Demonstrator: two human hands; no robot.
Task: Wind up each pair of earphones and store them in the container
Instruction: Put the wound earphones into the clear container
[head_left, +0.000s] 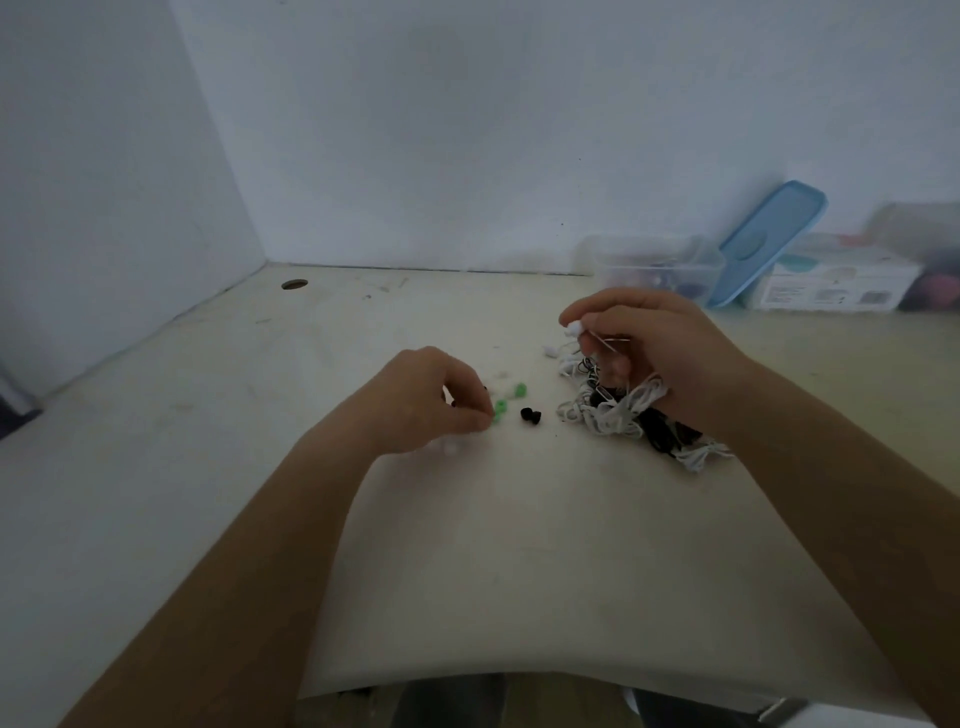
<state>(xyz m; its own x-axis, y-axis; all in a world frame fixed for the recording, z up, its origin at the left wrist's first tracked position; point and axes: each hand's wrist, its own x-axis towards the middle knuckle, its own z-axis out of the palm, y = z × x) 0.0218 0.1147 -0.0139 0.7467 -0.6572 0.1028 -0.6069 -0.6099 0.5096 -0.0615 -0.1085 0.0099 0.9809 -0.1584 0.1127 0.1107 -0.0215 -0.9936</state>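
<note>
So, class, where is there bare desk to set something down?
Bare: the near half of the desk; left of the left hand toward the cable hole. Crowded: ear tips, earphone tangle at the right hand, container back right.

The one camera sits on the person's head, looking forward and down, close over the pale flat table (467, 545).

Left hand (426, 400) pinches a green earbud (500, 408) on the table (467, 545) — right hand (662, 353) grips tangled white earphones (613, 415)

pale table (467, 545), earphone tangle (618, 415), clear container (654, 265), box (831, 286)
</note>
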